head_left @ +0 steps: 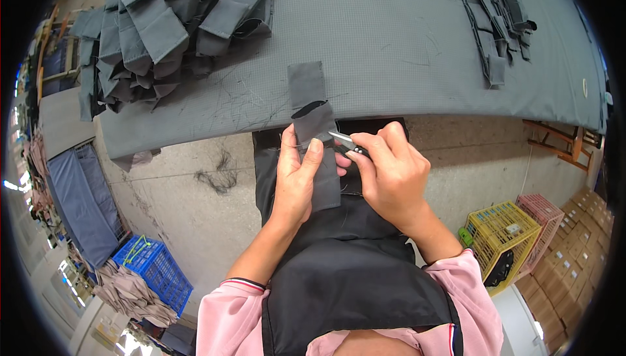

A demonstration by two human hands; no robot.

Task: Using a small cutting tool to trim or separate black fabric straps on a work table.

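Observation:
My left hand (291,183) is closed on a dark grey fabric strip (315,121), with the thumb pressed on top and fingers underneath. The strip hangs down over my lap, and its far end lies on the edge of the cloth-covered table (385,62). A fold gapes open near its middle. In my right hand (399,177) are small thread snips (342,139) with pale pointed blades and dark handles. Their tips point left, at the strip's right edge beside my left fingertips. Whether the blades touch the cloth or a thread, I cannot tell.
A heap of grey fabric strips (153,23) covers the table's far left, with a smaller bundle (492,20) at far right. Loose threads (222,172) litter the floor. Crates stand at both sides: blue (155,271) left, yellow (502,235) and pink (541,219) right, near cardboard boxes (567,271).

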